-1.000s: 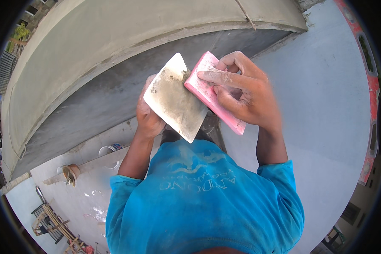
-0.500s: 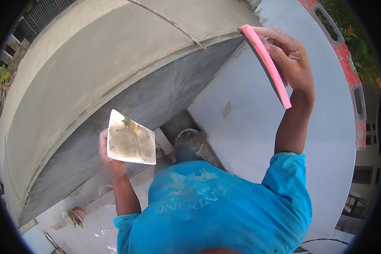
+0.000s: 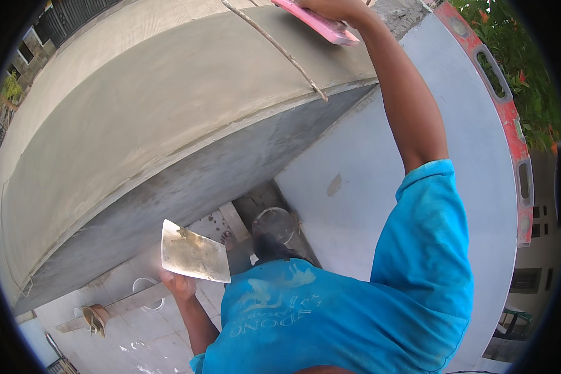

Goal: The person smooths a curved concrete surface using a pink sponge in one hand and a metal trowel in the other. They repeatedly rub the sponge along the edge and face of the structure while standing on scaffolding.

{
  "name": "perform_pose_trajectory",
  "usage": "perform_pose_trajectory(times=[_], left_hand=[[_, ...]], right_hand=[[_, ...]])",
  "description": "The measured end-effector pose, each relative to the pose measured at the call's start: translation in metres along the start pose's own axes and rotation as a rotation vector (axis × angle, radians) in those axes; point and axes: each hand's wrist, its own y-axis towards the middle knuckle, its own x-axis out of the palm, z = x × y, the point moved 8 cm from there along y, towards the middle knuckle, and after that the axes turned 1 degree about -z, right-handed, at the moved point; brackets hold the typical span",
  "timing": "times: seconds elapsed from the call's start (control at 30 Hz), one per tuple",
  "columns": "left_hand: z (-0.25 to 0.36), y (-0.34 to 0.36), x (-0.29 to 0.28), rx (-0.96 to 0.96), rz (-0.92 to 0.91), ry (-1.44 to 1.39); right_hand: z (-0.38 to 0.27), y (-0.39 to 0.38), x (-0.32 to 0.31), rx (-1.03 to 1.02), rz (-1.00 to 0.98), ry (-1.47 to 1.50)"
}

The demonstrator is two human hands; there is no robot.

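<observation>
The right hand (image 3: 341, 9) has carried the flat pink rectangular float (image 3: 320, 23) from near the centre up to the top edge; the left hand (image 3: 179, 285) has lowered the mortar-smeared white four-sided board (image 3: 196, 255) toward the lower left.

Obstructed and cropped items, head view.
Right hand (image 3: 335, 7) and pink plastering float (image 3: 323, 26): cropped at upper edge; float's working face hidden. Left hand (image 3: 180, 285): fingers partly concealed by white mortar board (image 3: 195, 254). Bucket (image 3: 282, 222): partly screened by trouser leg (image 3: 270, 248); contents indeterminate.
</observation>
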Motion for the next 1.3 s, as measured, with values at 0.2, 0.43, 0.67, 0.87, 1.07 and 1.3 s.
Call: perform_pose_trajectory(times=[0.2, 0.43, 0.67, 0.87, 1.07, 1.3], left_hand=[[-0.004, -0.002, 0.005, -0.019, 0.034, -0.052], [-0.009, -0.003, -0.002, -0.038, 0.053, 0.006], [-0.010, -0.003, -0.002, -0.037, 0.029, 0.012], [-0.018, -0.009, -0.006, -0.066, 0.060, 0.027], [-0.027, -0.016, -0.011, -0.108, 0.097, 0.008], [-0.029, -0.019, -0.008, -0.110, 0.128, 0.012]], right_hand=[[0.012, 0.022, 0.003, 0.187, 0.028, -0.013], [-0.007, 0.034, 0.021, 0.068, 0.075, -0.171], [-0.012, 0.007, 0.012, 0.080, -0.093, -0.097], [0.030, 0.046, 0.021, 0.105, -0.155, -0.312], [0.021, 0.077, 0.046, 0.061, -0.229, -0.565], [-0.012, 0.042, 0.010, 0.123, -0.233, -0.088]])
